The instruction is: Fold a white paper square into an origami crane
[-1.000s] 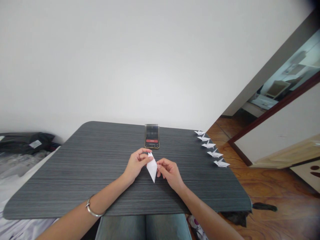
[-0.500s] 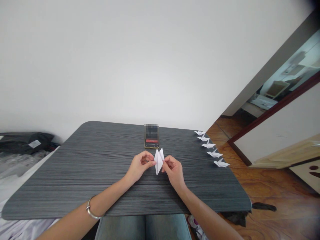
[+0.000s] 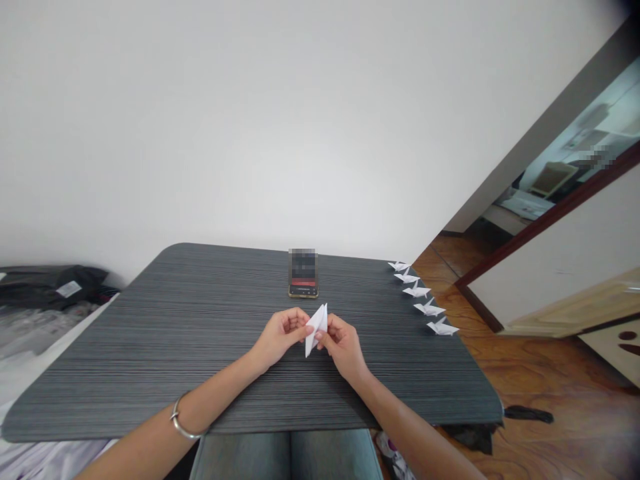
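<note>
A folded white paper piece (image 3: 315, 327), long and pointed, is held a little above the dark grey striped table (image 3: 175, 347) near its middle. My left hand (image 3: 280, 337) pinches the paper's left side with thumb and fingers closed. My right hand (image 3: 341, 343) pinches its right side, fingers curled. A silver bangle (image 3: 181, 420) sits on my left wrist. The paper's two upper tips point away from me and its lower tip points down between the hands.
A phone (image 3: 303, 273) lies flat beyond my hands. Several finished white paper cranes (image 3: 423, 293) line the table's right edge. A bed with dark bags (image 3: 47, 283) is at left, wooden floor and a doorway at right. My jeans (image 3: 287, 453) show below the table.
The paper has been turned and shifted between my fingers, from hanging low and pointed down to raised, then tilted leftward; both hands moved closer together around it.
</note>
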Motion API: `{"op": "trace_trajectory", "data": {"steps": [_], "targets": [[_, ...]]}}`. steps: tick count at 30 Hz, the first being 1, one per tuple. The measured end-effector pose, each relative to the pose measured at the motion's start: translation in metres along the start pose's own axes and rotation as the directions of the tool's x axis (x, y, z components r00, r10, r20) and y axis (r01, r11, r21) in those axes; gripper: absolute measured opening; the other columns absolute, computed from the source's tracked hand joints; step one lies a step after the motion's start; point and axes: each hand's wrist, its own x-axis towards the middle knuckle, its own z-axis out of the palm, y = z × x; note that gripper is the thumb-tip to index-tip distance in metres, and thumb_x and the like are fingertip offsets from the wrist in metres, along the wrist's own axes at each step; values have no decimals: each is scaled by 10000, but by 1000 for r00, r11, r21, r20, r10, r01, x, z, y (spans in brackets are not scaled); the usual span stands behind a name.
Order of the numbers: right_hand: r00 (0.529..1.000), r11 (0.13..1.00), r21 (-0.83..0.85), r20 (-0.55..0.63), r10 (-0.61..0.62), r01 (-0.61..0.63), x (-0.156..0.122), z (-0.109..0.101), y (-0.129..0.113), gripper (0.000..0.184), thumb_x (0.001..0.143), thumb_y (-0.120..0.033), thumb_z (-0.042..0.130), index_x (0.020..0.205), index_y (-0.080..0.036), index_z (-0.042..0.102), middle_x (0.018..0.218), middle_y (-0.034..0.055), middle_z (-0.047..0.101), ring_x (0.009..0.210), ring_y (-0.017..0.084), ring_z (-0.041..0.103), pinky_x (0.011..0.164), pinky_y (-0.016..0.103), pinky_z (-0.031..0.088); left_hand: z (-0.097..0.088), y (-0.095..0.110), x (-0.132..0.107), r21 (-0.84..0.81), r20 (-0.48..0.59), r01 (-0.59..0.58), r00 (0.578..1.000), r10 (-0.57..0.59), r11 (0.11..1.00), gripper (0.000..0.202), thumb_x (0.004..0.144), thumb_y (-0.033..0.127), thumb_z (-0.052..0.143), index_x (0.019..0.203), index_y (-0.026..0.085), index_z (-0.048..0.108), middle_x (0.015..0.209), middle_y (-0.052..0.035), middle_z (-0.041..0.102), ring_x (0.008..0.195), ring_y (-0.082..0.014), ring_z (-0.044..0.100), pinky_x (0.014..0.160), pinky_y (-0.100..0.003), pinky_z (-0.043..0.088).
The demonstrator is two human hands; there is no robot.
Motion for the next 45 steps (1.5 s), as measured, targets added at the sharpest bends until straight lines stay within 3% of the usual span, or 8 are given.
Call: {"op": "trace_trajectory", "data": {"steps": [3, 8, 16, 23, 28, 35, 39, 45], "targets": [[1000, 1000, -30, -21, -2, 2, 0, 0, 1, 168, 706, -324, 598, 690, -167, 540, 561, -17, 557, 462, 91, 464, 437, 201, 364, 1, -1, -1, -4, 43, 3, 999, -3, 1000, 225, 638, 307, 666, 683, 109, 568, 559, 10, 584, 512, -78, 502, 524, -189, 376], [995, 996, -86, -101, 21, -30, 0, -1, 0, 241, 671, -332, 634, 592, -180, 465, 514, -38, 509, 446, 86, 432, 441, 204, 353, 1, -3, -2, 61, 20, 0, 1000, -1, 998, 184, 632, 282, 666, 650, 111, 601, 546, 10, 583, 504, -85, 496, 536, -201, 381], [989, 995, -98, -150, -2, -12, -1, 0, -4, 227, 703, -314, 605, 589, -180, 462, 494, -53, 438, 443, 82, 397, 457, 207, 338, 0, -3, -2, 131, -163, -88, 981, 109, 987, 195, 626, 220, 677, 761, 122, 577, 682, -8, 585, 626, -105, 539, 611, -220, 430], [989, 996, -86, -146, -35, 23, -1, -1, -2, 216, 710, -285, 607, 595, -183, 455, 520, -54, 432, 458, 84, 396, 466, 213, 333, -2, -4, -3, 140, -99, -81, 990, 96, 987, 243, 662, 249, 653, 865, 119, 626, 809, -66, 646, 729, -154, 589, 698, -278, 460], [964, 965, -223, -192, -183, 139, -4, 0, -5, 178, 718, -251, 603, 595, -185, 493, 587, -27, 465, 521, 100, 422, 481, 220, 341, -1, -2, -4, 88, -84, -92, 991, 100, 992, 242, 647, 225, 667, 859, 118, 617, 813, -65, 646, 750, -154, 593, 720, -280, 465], [879, 858, -358, -168, -447, 368, -8, -3, -8, 144, 730, -101, 538, 634, -208, 559, 707, 13, 549, 623, 138, 516, 517, 252, 382, 1, 2, -8, 150, -72, -195, 976, 208, 969, 192, 665, 203, 653, 833, 124, 609, 829, -67, 625, 766, -156, 582, 704, -267, 468], [857, 841, -363, -177, -485, 401, -8, -3, -9, 174, 728, -81, 528, 612, -208, 552, 696, 8, 557, 643, 144, 535, 587, 280, 410, 2, 5, -8, 198, -56, -260, 960, 275, 945, 191, 674, 205, 643, 845, 123, 618, 841, -73, 614, 784, -165, 574, 705, -272, 469], [871, 866, -318, -185, -455, 386, -7, -2, -9, 165, 729, -88, 536, 610, -202, 545, 704, 11, 558, 652, 144, 540, 591, 275, 413, 3, 8, -9, 271, -31, -331, 935, 352, 904, 140, 694, 198, 622, 813, 125, 606, 850, -84, 597, 787, -169, 569, 667, -264, 470]]}}
